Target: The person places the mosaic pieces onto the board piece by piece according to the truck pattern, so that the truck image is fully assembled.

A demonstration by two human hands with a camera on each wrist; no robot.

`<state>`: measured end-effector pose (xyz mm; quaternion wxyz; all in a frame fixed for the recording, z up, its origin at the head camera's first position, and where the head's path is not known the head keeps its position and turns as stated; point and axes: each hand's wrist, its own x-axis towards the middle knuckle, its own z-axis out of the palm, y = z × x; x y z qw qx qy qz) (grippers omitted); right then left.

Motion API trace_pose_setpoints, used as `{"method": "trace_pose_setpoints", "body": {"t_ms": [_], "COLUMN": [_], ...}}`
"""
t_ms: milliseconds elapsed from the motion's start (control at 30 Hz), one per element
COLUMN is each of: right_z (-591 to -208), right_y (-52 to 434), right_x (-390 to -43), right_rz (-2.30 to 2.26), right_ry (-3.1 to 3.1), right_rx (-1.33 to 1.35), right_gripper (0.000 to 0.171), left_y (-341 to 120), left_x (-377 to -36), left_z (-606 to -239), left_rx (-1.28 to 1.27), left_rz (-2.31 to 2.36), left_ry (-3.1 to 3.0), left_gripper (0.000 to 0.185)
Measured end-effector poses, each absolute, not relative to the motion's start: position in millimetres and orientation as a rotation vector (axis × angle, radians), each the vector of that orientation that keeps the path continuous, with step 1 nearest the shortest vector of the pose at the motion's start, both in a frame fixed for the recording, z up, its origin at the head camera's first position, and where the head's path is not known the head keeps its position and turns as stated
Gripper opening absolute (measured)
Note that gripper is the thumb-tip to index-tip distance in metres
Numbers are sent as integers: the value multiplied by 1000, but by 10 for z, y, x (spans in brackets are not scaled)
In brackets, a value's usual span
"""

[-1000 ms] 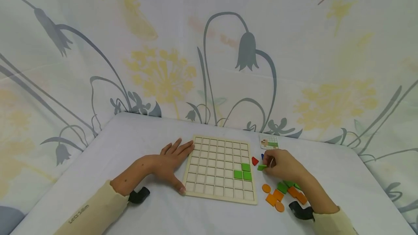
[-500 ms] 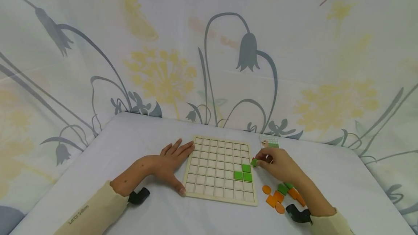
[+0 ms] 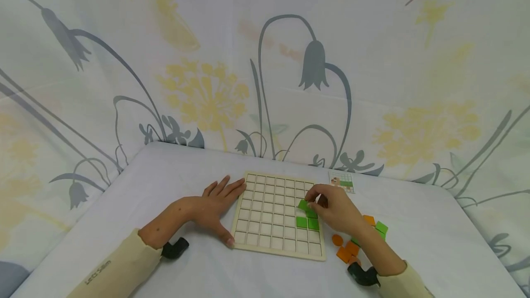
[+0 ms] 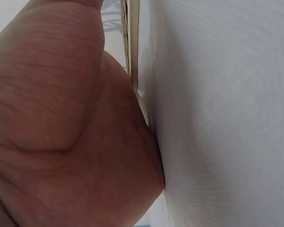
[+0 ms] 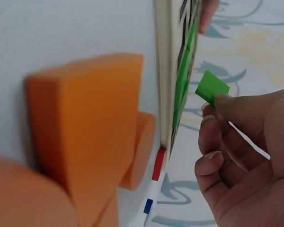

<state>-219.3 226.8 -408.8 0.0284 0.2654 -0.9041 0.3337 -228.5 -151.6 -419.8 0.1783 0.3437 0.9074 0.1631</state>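
Right hand (image 3: 337,210): raised over the right part of the wooden grid board (image 3: 265,210), fingertips pinching a small green square tile (image 3: 303,204). Tile held tilted above the board's cells, just above and to the left of the three green tiles (image 3: 308,220) already seated in the grid. In the right wrist view, same tile (image 5: 211,87) gripped at one corner between thumb and fingertips (image 5: 222,100), clear of the board surface.

Left hand (image 3: 215,206): flat on the worktop (image 3: 165,187), fingers spread and straight, fingertips against the board's left edge, thumb lying along the lower left corner. Well apart from the held tile, the width of the board between them. In the left wrist view, only palm and thumb base filling the picture, with the board's edge (image 4: 131,42) alongside.

Loose pieces on the worktop right of the board, beneath and beside the right forearm: orange pieces (image 3: 345,249), round and squarish, near the board's lower right corner; one orange piece (image 3: 369,220) and a green piece (image 3: 381,228) further right. Red and blue pieces (image 5: 158,165) visible at the board's edge in the right wrist view only.

Pattern card (image 3: 342,181): flat on the worktop beyond the board's far right corner, near the right hand, not touched.

Backdrop: pale cloth printed with grey and yellow flowers.
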Motion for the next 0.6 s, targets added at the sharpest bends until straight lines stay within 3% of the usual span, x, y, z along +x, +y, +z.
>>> {"method": "trace_pose_setpoints", "body": {"t_ms": [600], "right_z": [-4089], "right_y": [2303], "right_x": [-2179], "right_rz": [941], "right_ry": [-2843], "right_rx": [860], "right_gripper": [13], "left_y": [-1516], "left_x": [-2276], "left_z": [-4196], "left_rx": [977], "left_rz": [467], "left_ry": [2564], "left_gripper": [143]}}
